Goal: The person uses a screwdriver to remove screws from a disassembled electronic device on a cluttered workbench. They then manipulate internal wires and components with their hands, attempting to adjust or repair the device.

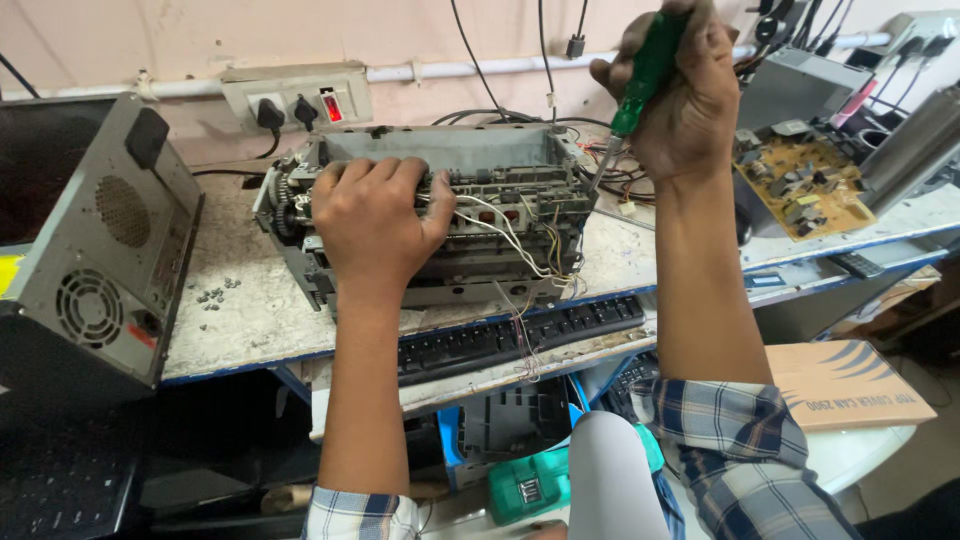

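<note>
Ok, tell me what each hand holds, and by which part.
Right hand: green-handled screwdriver, gripped by its handle. Left hand: presses on the opened grey printer chassis.

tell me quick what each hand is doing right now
Left hand: open, pressed flat on the opened printer.
Right hand: closed on the green screwdriver.
</note>
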